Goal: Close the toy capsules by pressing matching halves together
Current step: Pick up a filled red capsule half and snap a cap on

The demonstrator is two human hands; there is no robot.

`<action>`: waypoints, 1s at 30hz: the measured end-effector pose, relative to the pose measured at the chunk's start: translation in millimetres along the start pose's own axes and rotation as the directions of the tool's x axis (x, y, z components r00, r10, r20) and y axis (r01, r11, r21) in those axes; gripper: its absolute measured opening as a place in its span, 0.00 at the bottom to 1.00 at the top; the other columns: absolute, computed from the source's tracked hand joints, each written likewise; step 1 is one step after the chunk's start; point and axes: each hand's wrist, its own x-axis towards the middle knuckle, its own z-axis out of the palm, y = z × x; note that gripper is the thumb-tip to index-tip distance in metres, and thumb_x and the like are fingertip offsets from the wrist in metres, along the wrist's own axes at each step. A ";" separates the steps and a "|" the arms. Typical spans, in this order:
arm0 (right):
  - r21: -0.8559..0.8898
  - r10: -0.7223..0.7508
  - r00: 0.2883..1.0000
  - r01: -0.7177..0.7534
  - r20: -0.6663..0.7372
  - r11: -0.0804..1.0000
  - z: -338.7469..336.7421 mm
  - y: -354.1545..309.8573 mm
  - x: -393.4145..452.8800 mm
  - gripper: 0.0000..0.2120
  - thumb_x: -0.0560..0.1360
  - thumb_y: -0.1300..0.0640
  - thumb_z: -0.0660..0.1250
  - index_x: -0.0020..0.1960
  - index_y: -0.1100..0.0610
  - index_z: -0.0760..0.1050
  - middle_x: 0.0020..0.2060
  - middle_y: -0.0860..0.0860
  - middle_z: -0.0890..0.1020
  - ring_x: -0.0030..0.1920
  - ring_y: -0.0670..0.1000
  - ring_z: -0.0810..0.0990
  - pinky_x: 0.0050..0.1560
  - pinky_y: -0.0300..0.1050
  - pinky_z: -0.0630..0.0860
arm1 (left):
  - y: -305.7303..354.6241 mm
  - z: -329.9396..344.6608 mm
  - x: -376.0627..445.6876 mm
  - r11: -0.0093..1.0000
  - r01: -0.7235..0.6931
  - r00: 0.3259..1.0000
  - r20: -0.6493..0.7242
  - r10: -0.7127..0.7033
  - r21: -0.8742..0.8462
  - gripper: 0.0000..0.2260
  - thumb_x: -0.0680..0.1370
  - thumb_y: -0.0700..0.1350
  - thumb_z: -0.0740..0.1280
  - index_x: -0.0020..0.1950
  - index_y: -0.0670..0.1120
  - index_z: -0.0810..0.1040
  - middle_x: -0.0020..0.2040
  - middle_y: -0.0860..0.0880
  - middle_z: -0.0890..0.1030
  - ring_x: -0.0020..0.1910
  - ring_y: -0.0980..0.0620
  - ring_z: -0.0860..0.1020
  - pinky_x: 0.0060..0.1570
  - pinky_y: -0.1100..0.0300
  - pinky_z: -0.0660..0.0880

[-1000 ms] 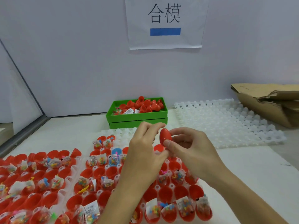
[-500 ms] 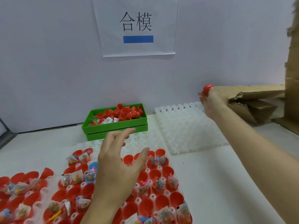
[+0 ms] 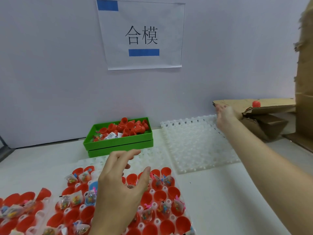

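A closed red capsule (image 3: 256, 104) shows above the flap of the cardboard box (image 3: 264, 122) at the far right, apart from my hand. My right hand (image 3: 224, 114) is stretched out toward that box, fingers spread and holding nothing. My left hand (image 3: 122, 182) hovers with relaxed fingers over the white tray (image 3: 157, 223) of red capsule bottoms, many of them with small toy packets inside. A green bin (image 3: 118, 143) at the back holds loose red capsule tops.
A bare white grid tray (image 3: 194, 146) lies between the green bin and the cardboard box. A second tray of red halves (image 3: 22, 209) sits at the lower left. A tall cardboard piece (image 3: 304, 73) stands at the right edge. A paper sign (image 3: 142, 36) hangs on the wall.
My right hand carried the closed capsule from in front of me to the cardboard box and let it go. My left hand released the capsule and stayed over the tray.
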 end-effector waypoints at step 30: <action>-0.443 -0.147 0.502 0.842 0.852 0.308 -83.2 95.2 -133.3 0.14 0.76 0.72 0.64 0.48 0.56 0.82 0.30 0.48 0.80 0.37 0.44 0.79 0.33 0.28 0.70 | -37.0 -77.5 87.6 0.855 0.278 0.886 0.227 -0.404 0.439 0.05 0.79 0.46 0.67 0.49 0.50 0.82 0.42 0.53 0.81 0.35 0.57 0.79 0.30 0.68 0.69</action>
